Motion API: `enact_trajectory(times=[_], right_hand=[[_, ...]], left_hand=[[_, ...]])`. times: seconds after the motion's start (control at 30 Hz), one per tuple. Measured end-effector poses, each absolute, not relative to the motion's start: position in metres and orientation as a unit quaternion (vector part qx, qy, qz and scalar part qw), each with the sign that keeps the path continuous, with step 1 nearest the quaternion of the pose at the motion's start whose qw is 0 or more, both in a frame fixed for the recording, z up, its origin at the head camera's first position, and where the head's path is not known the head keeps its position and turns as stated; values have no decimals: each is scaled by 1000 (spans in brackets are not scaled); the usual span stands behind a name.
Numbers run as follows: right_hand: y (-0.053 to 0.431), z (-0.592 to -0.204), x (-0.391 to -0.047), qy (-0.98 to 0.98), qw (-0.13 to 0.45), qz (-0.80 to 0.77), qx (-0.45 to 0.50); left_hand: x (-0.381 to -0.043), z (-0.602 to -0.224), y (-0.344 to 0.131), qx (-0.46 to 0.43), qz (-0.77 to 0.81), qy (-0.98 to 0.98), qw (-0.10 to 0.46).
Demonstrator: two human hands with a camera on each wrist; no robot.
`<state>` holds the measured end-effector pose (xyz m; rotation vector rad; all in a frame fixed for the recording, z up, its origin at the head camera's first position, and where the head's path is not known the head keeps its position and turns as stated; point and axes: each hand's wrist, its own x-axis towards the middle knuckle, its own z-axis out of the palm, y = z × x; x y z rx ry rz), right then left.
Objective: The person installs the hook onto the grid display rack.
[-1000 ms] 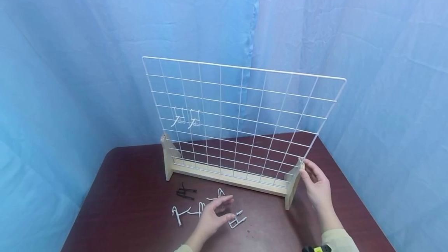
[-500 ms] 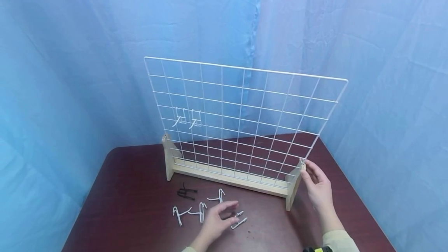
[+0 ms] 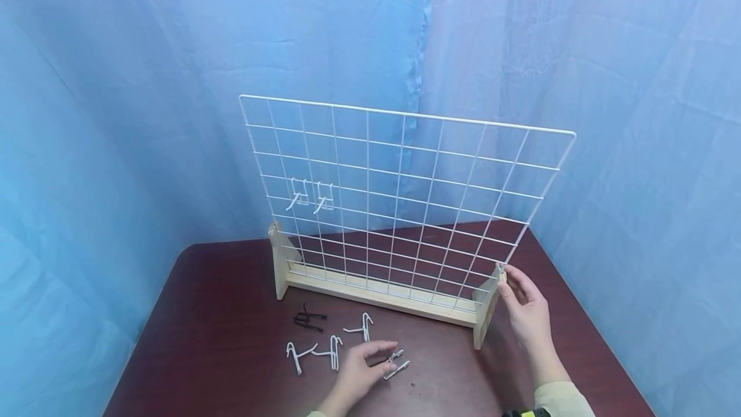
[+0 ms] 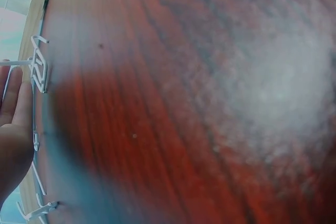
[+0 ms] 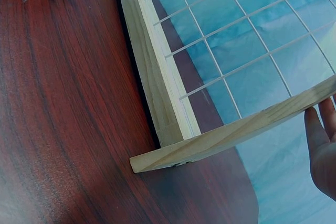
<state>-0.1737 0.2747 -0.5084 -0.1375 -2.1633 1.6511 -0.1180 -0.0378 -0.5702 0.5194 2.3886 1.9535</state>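
My left hand [image 3: 360,369] is low over the table, thumb and index finger apart around a white wire hook [image 3: 398,369]. In the left wrist view the stem of this white hook [image 4: 38,69] crosses the fingertips; whether they touch it is unclear. My right hand [image 3: 528,320] pinches the upper end of the right side piece of a wooden stand [image 3: 485,314]. A white wire grid panel [image 3: 399,198] stands upright in that stand. Two white hooks [image 3: 298,199] hang side by side on its left part.
On the dark red table [image 3: 220,327], in front of the stand, lie a black hook [image 3: 308,319] and several white hooks [image 3: 334,352] left of my left hand. Pale blue curtains [image 3: 173,82] enclose the table's back and sides.
My left hand has moved right and slightly down, from above the white hooks to around the rightmost one. My right hand stays on the stand. The view has shifted slightly.
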Motion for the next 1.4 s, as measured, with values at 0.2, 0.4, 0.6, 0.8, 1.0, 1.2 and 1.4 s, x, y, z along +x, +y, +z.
enact_trajectory(times=[0.2, 0.4, 0.6, 0.8, 1.0, 1.2, 1.4], right_hand=[[275, -508, -174, -778, 206, 592, -52], [275, -508, -174, -778, 206, 592, -54], [275, -508, -174, -775, 205, 595, -56], [275, -507, -174, -776, 204, 594, -56], [275, -508, -173, -779, 203, 591, -54], [274, -507, -173, -771, 205, 600, -53], [274, -507, -173, -779, 205, 590, -55]], left_hand=[[-121, -572, -39, 174, 629, 758, 15], [-123, -575, -37, 175, 622, 763, 13], [-123, -576, -36, 180, 619, 764, 1], [-123, -575, -35, 174, 618, 767, 1], [-122, -572, -35, 164, 622, 766, 1], [-122, -569, -35, 135, 634, 762, 8], [-123, -563, -37, 120, 656, 745, 2]])
